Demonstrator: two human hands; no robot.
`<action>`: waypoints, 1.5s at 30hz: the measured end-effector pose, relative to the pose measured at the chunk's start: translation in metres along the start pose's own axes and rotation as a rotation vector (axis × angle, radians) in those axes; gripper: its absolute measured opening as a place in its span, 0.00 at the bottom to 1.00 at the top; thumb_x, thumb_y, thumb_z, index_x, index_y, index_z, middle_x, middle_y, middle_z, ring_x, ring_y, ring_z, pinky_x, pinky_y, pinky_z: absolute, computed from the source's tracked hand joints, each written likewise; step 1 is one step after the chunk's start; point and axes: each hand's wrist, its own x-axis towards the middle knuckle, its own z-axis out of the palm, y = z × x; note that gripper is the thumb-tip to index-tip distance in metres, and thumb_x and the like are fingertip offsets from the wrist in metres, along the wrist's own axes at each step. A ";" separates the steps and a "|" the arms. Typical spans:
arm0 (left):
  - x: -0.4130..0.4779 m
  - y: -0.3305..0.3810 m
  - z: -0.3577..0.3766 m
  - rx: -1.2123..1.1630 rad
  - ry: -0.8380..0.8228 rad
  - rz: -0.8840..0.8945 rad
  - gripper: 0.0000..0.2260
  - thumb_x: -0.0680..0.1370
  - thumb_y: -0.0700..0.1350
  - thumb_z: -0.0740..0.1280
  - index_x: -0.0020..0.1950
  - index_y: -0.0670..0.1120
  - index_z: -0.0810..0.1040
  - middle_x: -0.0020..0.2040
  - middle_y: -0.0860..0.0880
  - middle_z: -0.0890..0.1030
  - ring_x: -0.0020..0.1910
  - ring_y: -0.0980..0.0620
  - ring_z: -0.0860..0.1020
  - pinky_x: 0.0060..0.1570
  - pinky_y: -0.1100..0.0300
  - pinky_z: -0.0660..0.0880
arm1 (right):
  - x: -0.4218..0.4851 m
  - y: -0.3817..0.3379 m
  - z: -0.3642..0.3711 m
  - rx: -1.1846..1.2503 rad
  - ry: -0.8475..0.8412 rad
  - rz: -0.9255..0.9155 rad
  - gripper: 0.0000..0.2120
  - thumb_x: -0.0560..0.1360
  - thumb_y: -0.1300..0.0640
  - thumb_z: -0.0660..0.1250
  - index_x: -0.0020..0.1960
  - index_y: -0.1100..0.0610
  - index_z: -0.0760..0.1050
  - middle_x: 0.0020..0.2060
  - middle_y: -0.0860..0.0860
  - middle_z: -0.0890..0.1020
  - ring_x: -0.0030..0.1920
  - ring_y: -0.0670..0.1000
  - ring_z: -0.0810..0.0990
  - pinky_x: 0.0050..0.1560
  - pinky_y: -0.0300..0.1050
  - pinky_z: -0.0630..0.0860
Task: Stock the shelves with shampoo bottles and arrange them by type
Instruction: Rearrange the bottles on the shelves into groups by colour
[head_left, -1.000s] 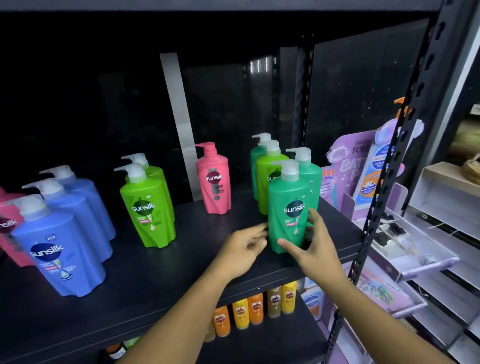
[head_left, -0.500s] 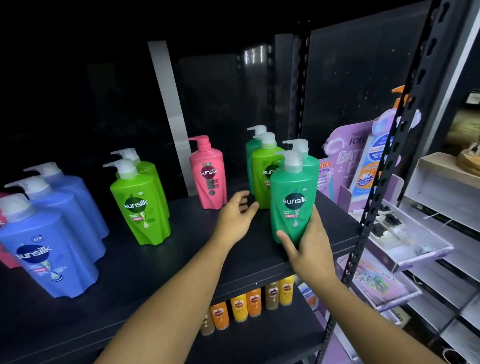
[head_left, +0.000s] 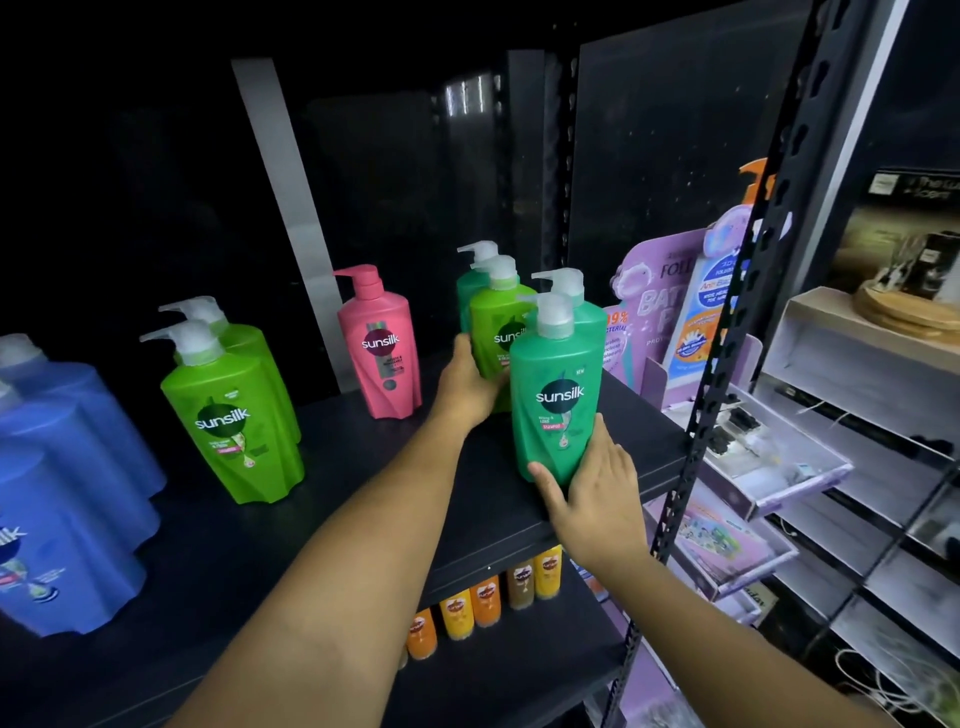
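Bottles of shampoo stood in colour groups on a dark shelf. At the near right edge, the right hand gripped the lower part of a teal bottle, thumb on its front and fingers wrapped round its right side; the bottle stood upright with its label facing the camera. Just behind it were two more teal bottles, partly hidden, and a lime bottle wedged among them. The left hand reached to that lime bottle and lay against its left side, fingers curled round it; how firmly the grip had closed I could not tell.

Left of that cluster, a pink bottle stood alone toward the far side of the shelf, apart from the rest. Further left, two lime bottles stood one behind the other. At the far left edge, three blue bottles were lined up front to back, the nearest cut off by the frame.

On the shelf below, a row of small orange and yellow bottles showed under the upper shelf's front edge. To the right, past the black upright, a purple cardboard display leaned against the rack.
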 end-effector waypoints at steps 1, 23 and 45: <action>0.001 0.001 0.001 0.020 0.009 0.005 0.24 0.75 0.49 0.75 0.66 0.50 0.67 0.57 0.50 0.82 0.55 0.49 0.80 0.53 0.56 0.75 | 0.000 0.001 0.001 -0.007 0.001 -0.002 0.43 0.78 0.29 0.54 0.80 0.58 0.51 0.75 0.55 0.68 0.73 0.56 0.68 0.74 0.57 0.63; -0.086 -0.039 -0.058 0.016 0.003 0.124 0.29 0.80 0.47 0.73 0.75 0.57 0.62 0.67 0.61 0.76 0.62 0.65 0.74 0.65 0.66 0.68 | -0.030 0.000 -0.014 -0.057 0.066 -0.281 0.07 0.77 0.49 0.69 0.47 0.53 0.80 0.42 0.47 0.79 0.47 0.54 0.74 0.49 0.51 0.71; -0.219 -0.103 -0.193 0.137 0.270 -0.060 0.23 0.79 0.51 0.72 0.72 0.54 0.70 0.63 0.55 0.81 0.63 0.63 0.77 0.68 0.61 0.72 | -0.014 -0.159 0.053 0.133 -0.683 -0.299 0.40 0.69 0.34 0.71 0.76 0.46 0.62 0.67 0.48 0.74 0.68 0.55 0.68 0.71 0.52 0.65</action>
